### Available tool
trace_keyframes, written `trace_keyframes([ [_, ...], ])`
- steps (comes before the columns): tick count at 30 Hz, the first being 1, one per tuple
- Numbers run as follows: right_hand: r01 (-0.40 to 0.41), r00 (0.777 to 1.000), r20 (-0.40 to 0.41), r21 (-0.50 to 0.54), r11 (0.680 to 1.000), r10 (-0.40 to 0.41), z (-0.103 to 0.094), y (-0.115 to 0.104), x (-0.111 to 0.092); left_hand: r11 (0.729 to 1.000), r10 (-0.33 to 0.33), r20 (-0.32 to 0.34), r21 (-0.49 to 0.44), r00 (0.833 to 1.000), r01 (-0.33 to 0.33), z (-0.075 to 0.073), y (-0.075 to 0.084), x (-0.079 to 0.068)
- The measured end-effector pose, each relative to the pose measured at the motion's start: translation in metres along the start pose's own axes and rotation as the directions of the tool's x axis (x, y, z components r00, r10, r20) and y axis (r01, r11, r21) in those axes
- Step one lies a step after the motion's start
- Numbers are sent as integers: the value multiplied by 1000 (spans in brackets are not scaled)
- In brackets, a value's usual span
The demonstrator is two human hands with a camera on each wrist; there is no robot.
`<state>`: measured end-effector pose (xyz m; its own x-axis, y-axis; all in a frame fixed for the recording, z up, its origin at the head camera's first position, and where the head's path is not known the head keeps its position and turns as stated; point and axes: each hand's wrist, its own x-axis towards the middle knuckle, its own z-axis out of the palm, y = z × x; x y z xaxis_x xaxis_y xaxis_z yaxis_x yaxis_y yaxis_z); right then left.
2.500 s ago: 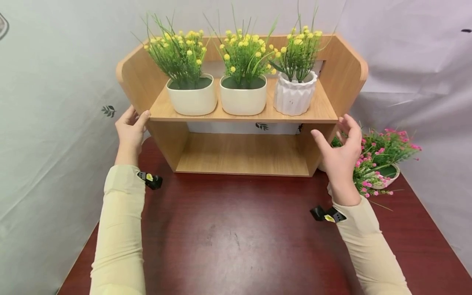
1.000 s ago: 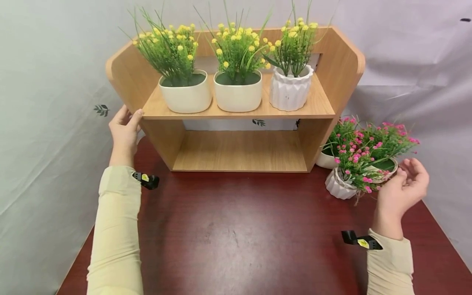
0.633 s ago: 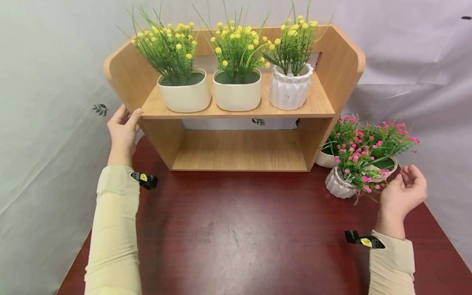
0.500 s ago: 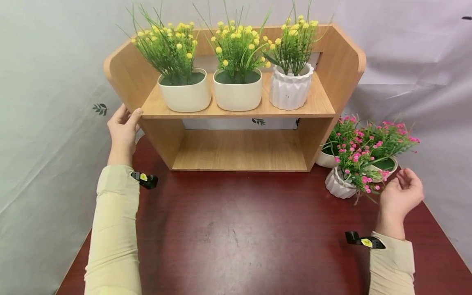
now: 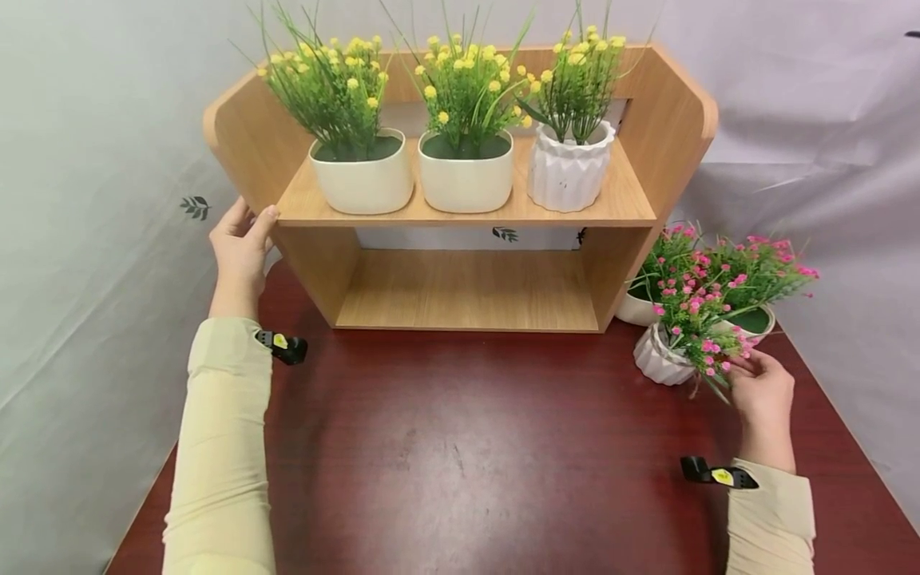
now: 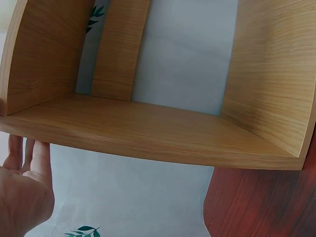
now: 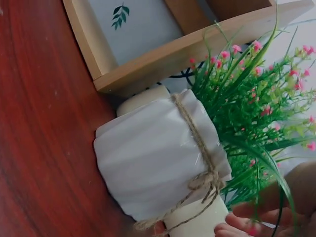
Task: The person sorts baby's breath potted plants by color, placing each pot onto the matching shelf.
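Note:
In the head view a two-tier wooden shelf (image 5: 460, 291) stands at the back of the table. My left hand (image 5: 240, 251) touches its left side panel, thumb by the front edge and fingers on the outer face; the left wrist view shows these fingers (image 6: 42, 160) nearly straight against the wood. To the right of the shelf is a white ribbed flowerpot (image 5: 660, 359) with pink flowers and a twine bow (image 7: 210, 180). My right hand (image 5: 763, 391) is beside its flowers, fingers slightly bent among the leaves, with no grip on the pot seen.
Three pots of yellow flowers stand on the upper board: two cream oval pots (image 5: 467, 184) and a white ribbed pot (image 5: 568, 180). Behind the pink-flowered pot are two cream oval pots (image 5: 636, 310), also with pink flowers. The dark red table (image 5: 446, 447) spreads in front.
My right hand has left the shelf's right side, gone down to the right, then come in leftward to the pink flowers. My left hand has stayed at the shelf's left side.

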<state>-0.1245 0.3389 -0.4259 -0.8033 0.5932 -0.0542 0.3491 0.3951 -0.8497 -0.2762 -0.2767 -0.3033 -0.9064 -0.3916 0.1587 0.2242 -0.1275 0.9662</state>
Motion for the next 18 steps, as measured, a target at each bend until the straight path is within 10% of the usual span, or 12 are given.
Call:
trace_keyframes([
  [9, 186, 964, 213, -123, 975, -157, 0, 6, -1, 1000, 10, -3, -10, 1000, -10, 2, 2, -1],
  [18, 306, 935, 215, -81, 949, -283, 8, 9, 0, 1000, 8, 3, -29, 1000, -8, 1, 1, 0],
])
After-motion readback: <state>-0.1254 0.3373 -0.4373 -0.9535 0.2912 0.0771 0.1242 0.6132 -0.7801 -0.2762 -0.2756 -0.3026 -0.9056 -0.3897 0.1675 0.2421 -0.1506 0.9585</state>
